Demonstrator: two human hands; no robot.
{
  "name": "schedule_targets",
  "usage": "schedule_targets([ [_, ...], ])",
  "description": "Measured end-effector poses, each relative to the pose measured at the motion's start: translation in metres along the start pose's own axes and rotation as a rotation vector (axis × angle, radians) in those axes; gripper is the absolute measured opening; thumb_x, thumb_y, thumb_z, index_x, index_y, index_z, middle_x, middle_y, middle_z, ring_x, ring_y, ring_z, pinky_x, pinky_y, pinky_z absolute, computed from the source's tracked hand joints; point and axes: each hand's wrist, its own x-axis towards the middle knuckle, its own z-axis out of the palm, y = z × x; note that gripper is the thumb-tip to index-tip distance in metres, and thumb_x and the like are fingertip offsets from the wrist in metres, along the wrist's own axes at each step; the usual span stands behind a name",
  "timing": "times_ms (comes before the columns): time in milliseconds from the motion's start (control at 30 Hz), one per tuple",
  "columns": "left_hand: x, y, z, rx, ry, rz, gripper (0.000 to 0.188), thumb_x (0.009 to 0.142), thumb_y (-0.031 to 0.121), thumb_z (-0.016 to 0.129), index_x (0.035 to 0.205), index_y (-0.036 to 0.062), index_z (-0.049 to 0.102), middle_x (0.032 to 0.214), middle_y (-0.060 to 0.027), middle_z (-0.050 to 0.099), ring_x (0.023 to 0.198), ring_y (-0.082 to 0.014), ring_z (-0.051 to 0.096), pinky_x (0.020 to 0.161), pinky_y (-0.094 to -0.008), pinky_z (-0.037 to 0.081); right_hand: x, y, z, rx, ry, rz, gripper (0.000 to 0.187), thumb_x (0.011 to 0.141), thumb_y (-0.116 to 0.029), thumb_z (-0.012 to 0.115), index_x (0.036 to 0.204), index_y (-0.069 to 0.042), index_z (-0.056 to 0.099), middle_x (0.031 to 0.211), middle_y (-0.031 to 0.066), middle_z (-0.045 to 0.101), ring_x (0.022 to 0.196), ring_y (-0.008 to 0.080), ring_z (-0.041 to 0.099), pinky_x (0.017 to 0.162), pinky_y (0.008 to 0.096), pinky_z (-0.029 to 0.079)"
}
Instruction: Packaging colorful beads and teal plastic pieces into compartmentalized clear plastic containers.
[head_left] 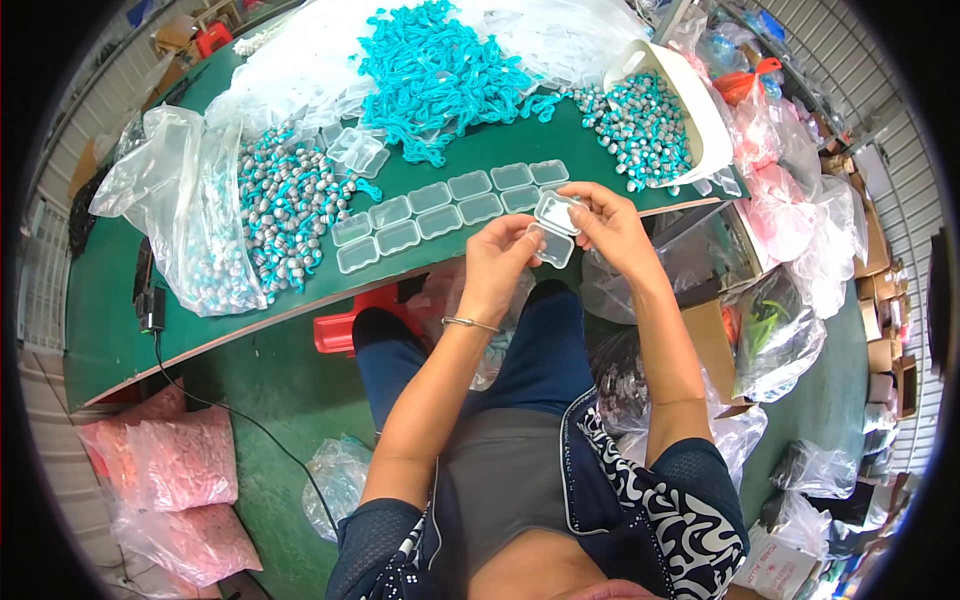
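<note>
Between my two hands is a small clear plastic case [553, 247], its lid and base unfolded, held just over the table's front edge. My left hand [496, 262] pinches its lower left part. My right hand [609, 228] grips the upper right part, with thumb and fingers closed on it. Just beyond them, two rows of similar clear cases [436, 221] lie opened on the green table [420, 170]. A heap of turquoise cords [430, 75] lies farther back. Grey-and-turquoise earplug-like pieces [285, 200] are piled at the left.
A white bin [692, 110] tipped on its side spills more grey-and-turquoise pieces at the right. A clear plastic bag [165, 210] stands at the table's left. Below are a red stool [335, 333], a black cable [245, 410] and pink-filled bags [180, 460]. Bags and cardboard boxes crowd the right.
</note>
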Motion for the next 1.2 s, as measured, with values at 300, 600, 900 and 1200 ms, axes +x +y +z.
schedule_targets([
  [300, -0.003, -0.013, -0.001, 0.141, -0.066, -0.030, 0.023, 0.087, 0.012, 0.063, 0.108, 0.0016, 0.062, 0.099, -0.0022, 0.063, 0.090, -0.0082, 0.058, 0.075, -0.0239, 0.049, 0.063, 0.041, -0.074, -0.452, 0.223, -0.038, 0.016, 0.086, -0.012, 0.060, 0.096, -0.002, 0.067, 0.072, 0.0051, 0.062, 0.067, 0.0103, 0.058, 0.060, 0.0268, 0.046],
  [600, -0.007, -0.018, -0.012, 0.237, -0.048, 0.018, 0.019, 0.087, 0.008, 0.062, 0.104, 0.0002, 0.063, 0.089, -0.0002, 0.063, 0.079, -0.0064, 0.056, 0.071, -0.0215, 0.047, 0.108, 0.081, -0.078, -0.789, 0.211, -0.080, 0.023, 0.083, -0.017, 0.059, 0.101, -0.005, 0.067, 0.092, 0.0168, 0.068, 0.086, 0.0308, 0.065, 0.079, 0.0389, 0.050],
  [900, -0.016, -0.013, -0.028, 0.571, -0.057, 0.262, 0.012, 0.085, 0.005, 0.061, 0.095, -0.0002, 0.066, 0.087, -0.0021, 0.062, 0.075, -0.0083, 0.056, 0.067, -0.0223, 0.046, 0.070, 0.065, -0.083, -0.988, 0.270, -0.257, 0.018, 0.083, -0.011, 0.055, 0.097, -0.004, 0.064, 0.095, 0.0198, 0.062, 0.089, 0.0378, 0.060, 0.080, 0.0440, 0.047],
  [1200, -0.031, 0.011, -0.040, 0.862, -0.039, 0.522, 0.010, 0.081, 0.003, 0.061, 0.090, 0.0026, 0.065, 0.088, -0.0091, 0.062, 0.072, -0.0213, 0.062, 0.061, -0.0291, 0.050, 0.040, 0.060, -0.045, -1.014, 0.319, -0.384, 0.021, 0.080, -0.002, 0.058, 0.100, -0.003, 0.061, 0.097, 0.0160, 0.060, 0.093, 0.0348, 0.058, 0.080, 0.0407, 0.046],
])
